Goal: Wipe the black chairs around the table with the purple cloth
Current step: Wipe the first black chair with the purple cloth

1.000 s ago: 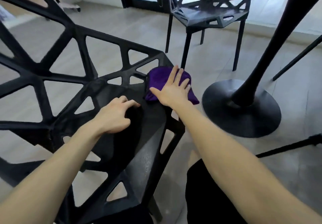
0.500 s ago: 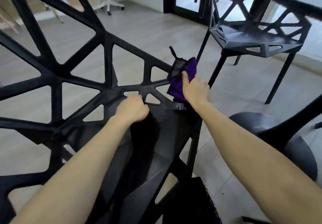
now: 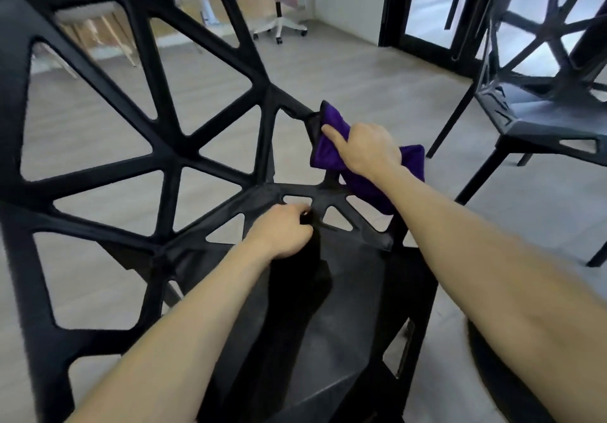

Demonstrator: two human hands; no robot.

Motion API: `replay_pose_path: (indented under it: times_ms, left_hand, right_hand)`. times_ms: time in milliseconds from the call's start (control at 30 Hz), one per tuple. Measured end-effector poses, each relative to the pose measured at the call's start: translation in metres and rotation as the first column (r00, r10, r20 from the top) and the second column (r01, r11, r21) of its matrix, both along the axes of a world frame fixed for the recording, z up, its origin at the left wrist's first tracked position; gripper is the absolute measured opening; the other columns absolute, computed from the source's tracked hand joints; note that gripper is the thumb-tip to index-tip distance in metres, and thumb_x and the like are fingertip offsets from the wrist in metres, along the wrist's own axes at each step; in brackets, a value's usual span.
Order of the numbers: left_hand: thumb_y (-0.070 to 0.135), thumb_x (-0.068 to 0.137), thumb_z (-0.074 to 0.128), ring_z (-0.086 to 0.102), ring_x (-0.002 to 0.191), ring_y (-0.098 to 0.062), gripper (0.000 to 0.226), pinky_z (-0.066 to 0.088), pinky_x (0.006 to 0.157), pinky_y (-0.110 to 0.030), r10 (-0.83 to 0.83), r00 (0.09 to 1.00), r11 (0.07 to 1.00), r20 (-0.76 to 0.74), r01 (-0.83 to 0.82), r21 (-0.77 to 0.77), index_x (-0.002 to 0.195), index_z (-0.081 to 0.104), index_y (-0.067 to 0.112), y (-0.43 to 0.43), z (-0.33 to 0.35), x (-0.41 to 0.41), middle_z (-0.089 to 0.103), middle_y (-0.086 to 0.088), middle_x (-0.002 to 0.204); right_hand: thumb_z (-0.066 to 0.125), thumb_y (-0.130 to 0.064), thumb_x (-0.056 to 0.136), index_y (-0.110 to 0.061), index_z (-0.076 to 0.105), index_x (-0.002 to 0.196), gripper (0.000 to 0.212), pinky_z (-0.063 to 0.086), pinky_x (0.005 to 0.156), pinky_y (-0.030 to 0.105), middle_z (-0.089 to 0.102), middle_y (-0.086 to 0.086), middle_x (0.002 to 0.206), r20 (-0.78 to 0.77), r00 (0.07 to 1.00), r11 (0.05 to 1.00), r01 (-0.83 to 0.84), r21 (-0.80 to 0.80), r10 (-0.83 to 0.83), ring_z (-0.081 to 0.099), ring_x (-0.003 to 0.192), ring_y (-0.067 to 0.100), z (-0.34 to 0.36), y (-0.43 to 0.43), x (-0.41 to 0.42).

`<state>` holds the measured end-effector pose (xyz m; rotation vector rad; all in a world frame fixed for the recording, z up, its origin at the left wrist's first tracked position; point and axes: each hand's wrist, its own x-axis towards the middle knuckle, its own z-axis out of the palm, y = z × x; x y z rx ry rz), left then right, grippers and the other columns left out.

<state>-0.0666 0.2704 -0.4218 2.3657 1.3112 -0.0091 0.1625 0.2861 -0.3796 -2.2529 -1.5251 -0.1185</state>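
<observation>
A black lattice chair (image 3: 170, 159) fills the left and middle of the head view, its seat below my arms. My right hand (image 3: 364, 149) is closed on the purple cloth (image 3: 331, 140), which is wrapped over the right end of the chair's backrest frame, with my index finger pointing along it. The cloth's loose end hangs down beside my wrist. My left hand (image 3: 282, 232) is curled shut around a strut where the seat meets the backrest.
A second black lattice chair (image 3: 538, 117) stands on the grey floor at the right. The round black table base (image 3: 486, 363) shows at the lower right edge. A white swivel chair (image 3: 282, 24) and a dark door frame (image 3: 394, 5) are far behind.
My right hand took the cloth from the seat's front corner up onto the end of the backrest frame. My left hand slid back along the seat and closed on a strut. The view tilted up.
</observation>
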Motion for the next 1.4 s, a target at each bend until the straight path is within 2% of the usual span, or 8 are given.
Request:
replay_pose_path:
  times_ms: [133,333,500,700,800,1033,1167,1400]
  left_hand:
    - [0.031,0.092,0.056,0.051,0.139,-0.032,0.052,0.030,0.126,-0.046,0.212,0.975,0.872,-0.064,-0.159,0.464,0.140,0.058,0.009,0.055,0.003,-0.033,0.061,-0.009,0.141]
    - [0.047,0.080,0.039,0.045,0.142,-0.032,0.075,0.023,0.130,-0.042,0.078,0.983,0.911,-0.165,-0.003,0.412,0.136,0.062,0.002,0.099,-0.011,-0.034,0.061,-0.013,0.141]
    - [0.042,0.076,0.041,0.049,0.136,-0.028,0.065,0.022,0.130,-0.038,0.053,0.988,0.910,-0.143,0.011,0.414,0.123,0.067,0.006,0.107,-0.012,-0.039,0.066,-0.007,0.129]
    - [0.038,0.072,0.037,0.047,0.140,-0.027,0.070,0.020,0.131,-0.038,0.062,0.991,0.937,-0.118,-0.017,0.348,0.129,0.066,0.010,0.103,-0.002,-0.040,0.064,-0.003,0.137]
    - [0.041,0.073,0.037,0.049,0.136,-0.028,0.064,0.025,0.128,-0.040,0.068,0.994,0.933,-0.085,-0.033,0.358,0.120,0.069,0.012,0.101,0.000,-0.038,0.067,-0.002,0.129]
    - [0.041,0.069,0.038,0.049,0.132,-0.030,0.046,0.029,0.123,-0.038,0.070,0.996,0.941,-0.054,-0.048,0.336,0.097,0.064,0.016,0.105,0.003,-0.038,0.067,-0.002,0.118]
    - [0.040,0.068,0.038,0.051,0.130,-0.032,0.054,0.031,0.122,-0.040,0.072,0.992,0.933,-0.104,-0.030,0.358,0.106,0.068,0.014,0.113,-0.003,-0.041,0.066,-0.004,0.122]
    - [0.039,0.071,0.035,0.045,0.139,-0.032,0.069,0.027,0.126,-0.042,0.073,0.982,0.950,-0.174,-0.015,0.312,0.127,0.063,0.010,0.105,-0.001,-0.043,0.063,-0.008,0.138]
  right_hand:
    - [0.033,-0.079,0.102,-0.020,0.048,0.067,0.070,0.044,0.064,0.040,0.052,0.001,0.064,0.046,0.998,0.999,-0.034,0.011,0.033,0.060,0.071,0.035,-0.008,0.003,0.002]
    - [0.032,-0.079,0.102,-0.014,0.060,0.083,0.073,0.049,0.068,0.041,0.058,0.004,0.075,0.119,0.992,0.997,-0.041,-0.059,0.047,0.061,0.076,0.034,0.025,0.061,-0.028]
    - [0.031,-0.061,0.112,-0.018,0.060,0.081,0.060,0.055,0.074,0.044,0.054,0.002,0.072,0.015,0.990,0.989,-0.141,-0.054,0.142,0.066,0.086,0.035,0.059,0.124,-0.075]
    - [0.033,-0.074,0.103,-0.024,0.057,0.093,0.056,0.047,0.070,0.043,0.068,0.007,0.085,0.023,0.998,0.998,-0.059,0.007,0.059,0.063,0.082,0.038,0.004,0.043,-0.014]
    - [0.031,-0.075,0.104,-0.021,0.054,0.085,0.062,0.045,0.064,0.040,0.060,0.003,0.071,0.046,0.998,0.999,-0.037,0.004,0.036,0.062,0.072,0.036,-0.004,0.017,-0.003]
    - [0.039,-0.062,0.109,-0.025,0.061,0.087,0.049,0.054,0.071,0.042,0.061,0.002,0.079,-0.005,0.990,0.989,-0.143,0.025,0.143,0.065,0.080,0.031,0.052,0.121,-0.074]
    - [0.050,-0.071,0.100,-0.016,0.059,0.111,0.057,0.042,0.065,0.040,0.059,-0.001,0.080,0.107,0.991,0.993,-0.094,0.075,0.086,0.060,0.075,0.032,0.018,0.076,-0.040]
    - [0.048,-0.080,0.094,-0.018,0.055,0.115,0.065,0.055,0.082,0.049,0.070,0.007,0.096,0.022,1.000,1.000,0.004,-0.011,-0.004,0.068,0.091,0.037,-0.038,-0.065,0.044]
